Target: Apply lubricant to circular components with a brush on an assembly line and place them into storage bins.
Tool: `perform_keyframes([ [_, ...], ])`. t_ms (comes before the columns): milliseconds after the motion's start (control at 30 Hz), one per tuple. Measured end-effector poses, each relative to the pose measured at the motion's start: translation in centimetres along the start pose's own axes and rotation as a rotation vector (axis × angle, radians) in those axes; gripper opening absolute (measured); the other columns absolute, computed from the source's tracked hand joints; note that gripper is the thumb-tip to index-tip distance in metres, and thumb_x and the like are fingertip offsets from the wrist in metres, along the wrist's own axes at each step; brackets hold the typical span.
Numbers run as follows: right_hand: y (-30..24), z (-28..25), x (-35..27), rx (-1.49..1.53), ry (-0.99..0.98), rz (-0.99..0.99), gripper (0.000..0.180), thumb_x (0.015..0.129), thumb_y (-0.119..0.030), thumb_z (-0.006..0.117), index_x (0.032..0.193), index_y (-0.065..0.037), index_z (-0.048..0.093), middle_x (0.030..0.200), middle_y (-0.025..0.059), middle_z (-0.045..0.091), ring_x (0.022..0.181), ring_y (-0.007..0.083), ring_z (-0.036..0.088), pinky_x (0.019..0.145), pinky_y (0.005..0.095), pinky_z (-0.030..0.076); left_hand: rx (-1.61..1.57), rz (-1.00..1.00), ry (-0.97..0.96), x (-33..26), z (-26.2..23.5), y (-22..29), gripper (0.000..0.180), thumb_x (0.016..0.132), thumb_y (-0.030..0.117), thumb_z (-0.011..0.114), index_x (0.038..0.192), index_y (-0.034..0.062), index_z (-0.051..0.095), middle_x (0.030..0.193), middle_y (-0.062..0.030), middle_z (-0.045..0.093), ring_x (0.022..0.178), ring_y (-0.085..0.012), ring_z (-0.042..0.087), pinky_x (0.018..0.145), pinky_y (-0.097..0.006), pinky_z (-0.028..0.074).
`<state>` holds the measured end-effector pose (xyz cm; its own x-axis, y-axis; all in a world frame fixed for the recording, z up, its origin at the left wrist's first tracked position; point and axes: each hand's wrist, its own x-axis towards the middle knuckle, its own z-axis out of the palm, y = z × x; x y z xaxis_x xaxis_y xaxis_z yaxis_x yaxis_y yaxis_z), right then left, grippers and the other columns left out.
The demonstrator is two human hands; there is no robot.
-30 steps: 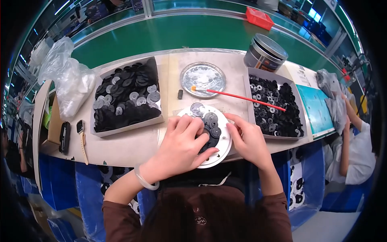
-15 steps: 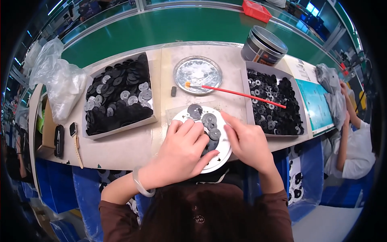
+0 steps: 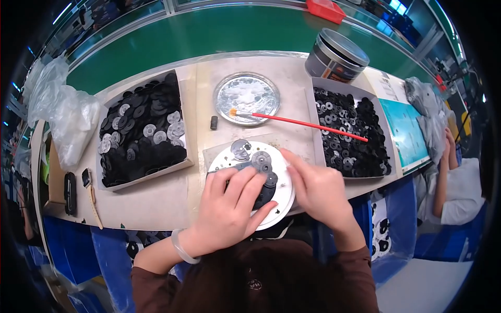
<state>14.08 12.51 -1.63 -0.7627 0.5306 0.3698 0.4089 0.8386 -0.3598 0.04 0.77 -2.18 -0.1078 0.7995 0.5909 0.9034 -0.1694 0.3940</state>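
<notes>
Pale bench (image 3: 130, 204), left parts box (image 3: 156, 175), right parts box (image 3: 359, 96), shallow round dish (image 3: 278, 99), can (image 3: 334, 62), wristwatch (image 3: 92, 201)

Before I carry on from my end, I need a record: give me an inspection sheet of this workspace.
Surface: pale worktop, with a shallow round dish holding whitish residue.
Job's things: white disc bearing dark gears; open boxes of small round parts, left box and right box.
Clutter: red-handled brush lying across dish and right box; watch, black case, plastic bag at left.
Hands: left hand over the disc's left side; right hand at its right rim, grip unclear.
Cables: nothing seen on the worktop.
Surroundings: green surface beyond; another person at right.
</notes>
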Motion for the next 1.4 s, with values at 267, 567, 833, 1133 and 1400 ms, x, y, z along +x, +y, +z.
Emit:
perform_keyframes([
  [267,3.4,-7.2,0.0,-0.262,0.277,0.158,0.036,0.069,-0.005,0.064,0.104,-0.006,0.057,0.091,0.0112,0.054,0.086,0.0262,0.053,0.074,0.0339,0.043,0.059,0.139,-0.242,1.0,-1.7,-0.5,0.044,0.069,0.022,0.064,0.109,0.0070,0.055,0.116,0.0009,0.053,0.079,-0.0201,0.044,0.072,-0.029,0.035],
  [567,9.2,-9.2,1.3,-0.126,-0.134,0.335,0.025,0.069,-0.002,0.061,0.094,-0.003,0.056,0.071,0.0036,0.057,0.069,0.0140,0.055,0.061,0.0248,0.042,0.059,0.113,-0.177,0.1,-1.7,-0.6,0.041,0.066,0.021,0.065,0.104,0.0058,0.059,0.114,-0.0001,0.055,0.077,-0.0190,0.044,0.070,-0.029,0.036],
  [833,5.2,-10.9,5.0,0.134,0.007,0.222,0.024,0.067,-0.007,0.064,0.091,-0.006,0.057,0.082,-0.0017,0.054,0.071,0.0033,0.048,0.053,0.0167,0.035,0.050,0.093,-0.097,0.1,-0.8,-0.4,0.036,0.062,0.015,0.067,0.096,0.0048,0.062,0.108,-0.0011,0.058,0.074,-0.0195,0.046,0.069,-0.029,0.037],
  [1133,7.3,-9.5,4.5,-0.220,-0.497,0.440,0.027,0.063,-0.003,0.065,0.087,-0.003,0.055,0.072,0.0058,0.057,0.065,0.0186,0.055,0.061,0.0270,0.044,0.015,0.098,-0.055,-0.2,-0.4,-0.6,0.031,0.067,0.020,0.063,0.093,0.0036,0.061,0.110,-0.0026,0.057,0.074,-0.0178,0.045,0.063,-0.027,0.035],
  [1400,4.0,-10.3,7.3,0.268,0.177,0.043,0.018,0.073,-0.010,0.064,0.088,-0.004,0.057,0.072,-0.0041,0.055,0.060,0.0007,0.049,0.048,0.0131,0.032,0.008,0.079,-0.067,-0.2,-0.5,-0.6,0.029,0.068,0.020,0.062,0.093,0.0048,0.061,0.112,-0.0016,0.056,0.074,-0.0175,0.045,0.064,-0.027,0.035],
])
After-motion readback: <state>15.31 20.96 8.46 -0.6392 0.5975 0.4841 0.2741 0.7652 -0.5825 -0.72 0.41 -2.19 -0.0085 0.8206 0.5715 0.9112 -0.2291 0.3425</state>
